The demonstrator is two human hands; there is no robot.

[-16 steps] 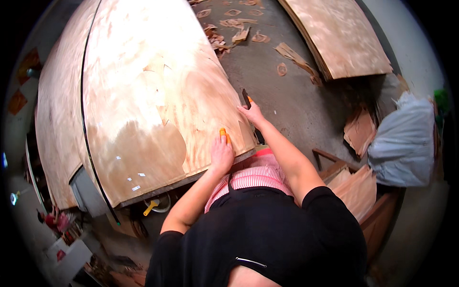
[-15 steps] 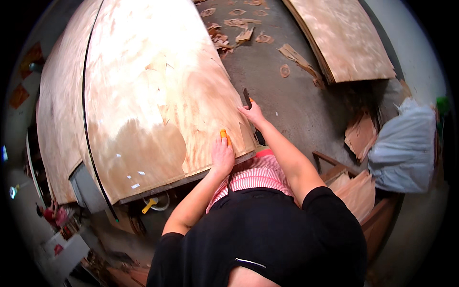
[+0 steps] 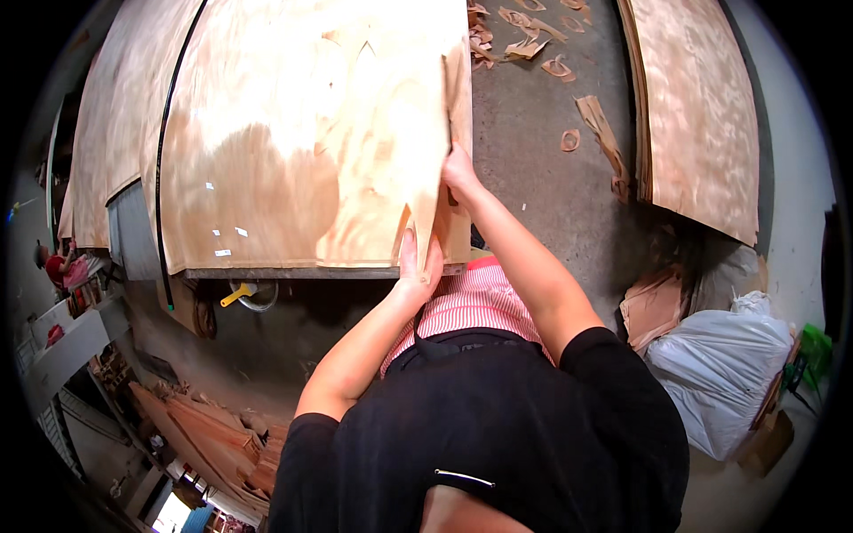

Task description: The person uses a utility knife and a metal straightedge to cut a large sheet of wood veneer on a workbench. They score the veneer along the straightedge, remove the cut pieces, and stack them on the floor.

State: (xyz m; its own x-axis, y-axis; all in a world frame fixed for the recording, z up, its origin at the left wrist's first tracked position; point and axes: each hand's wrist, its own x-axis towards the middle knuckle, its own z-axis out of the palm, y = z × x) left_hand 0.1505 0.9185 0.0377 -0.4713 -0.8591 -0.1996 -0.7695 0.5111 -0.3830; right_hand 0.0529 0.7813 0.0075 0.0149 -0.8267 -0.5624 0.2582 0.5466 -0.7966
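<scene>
- Left hand [image 3: 422, 266] at centre – closed on the near edge of the veneer [image 3: 382, 160].
- Right hand [image 3: 458, 171], just past twelve o'clock – gripping its raised right edge.
- Scraps [image 3: 558, 67]: one o'clock.

The wood sheet [image 3: 378, 178] is tan — the cloth [image 3: 484, 304] striped pink-white

Left fingers [image 3: 435, 257] and right fingers [image 3: 458, 158] grip a raised veneer edge [image 3: 432, 188].
</scene>
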